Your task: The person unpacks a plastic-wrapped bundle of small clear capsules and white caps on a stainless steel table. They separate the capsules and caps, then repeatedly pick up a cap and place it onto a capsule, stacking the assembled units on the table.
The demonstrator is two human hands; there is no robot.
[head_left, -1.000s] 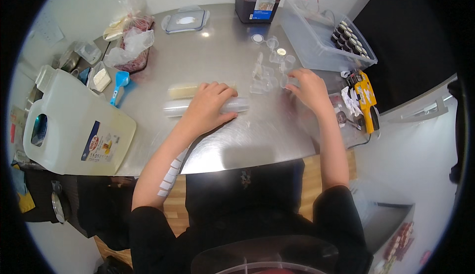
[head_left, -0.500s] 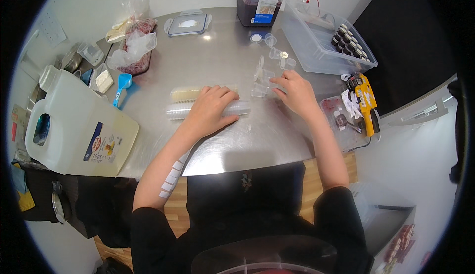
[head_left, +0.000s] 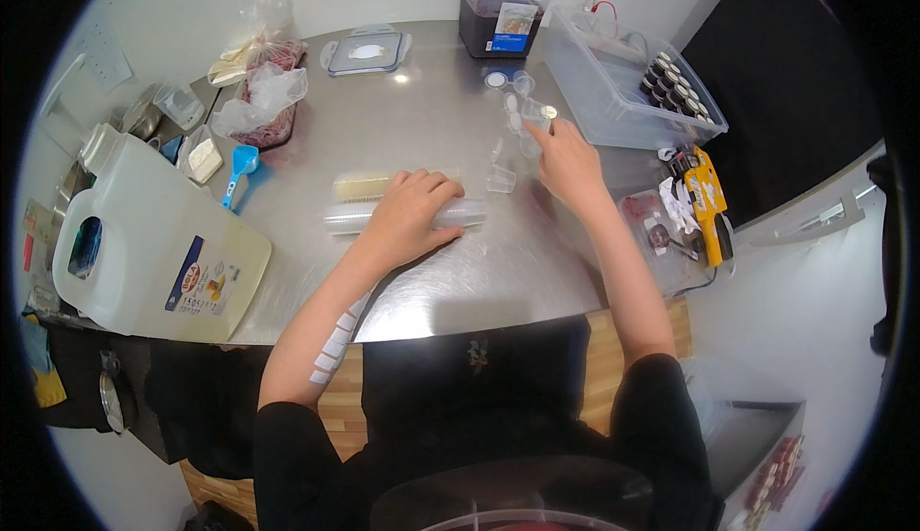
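My left hand (head_left: 414, 210) lies curled over a long stack of clear plastic cups (head_left: 347, 219), which rests on its side. Just behind it is a second, yellowish stack (head_left: 359, 187), partly covered by my fingers. Farther right, my right hand (head_left: 571, 163) has its fingers bent together at a small clear plastic cup (head_left: 530, 147); the fingertips partly hide it. A clear cup (head_left: 500, 179) lies tipped over nearer to me, left of that hand. Beyond the fingertips stand several small clear cups (head_left: 523, 82), one beside a round white-topped lid (head_left: 495, 80).
A steel table (head_left: 422, 287) carries a large white jug (head_left: 144, 243) at left, with a blue scoop (head_left: 240, 172) nearby. At the back are a flat lid (head_left: 367, 53) and a dark-filled tub (head_left: 498, 28). A clear bin (head_left: 604, 114) holds dark jars (head_left: 676, 87); a yellow tool (head_left: 707, 196) lies right.
My right hand has moved away from me, with a small clear cup shifting toward the farther cups. One tipped cup stays behind. My left hand stays on the stack.
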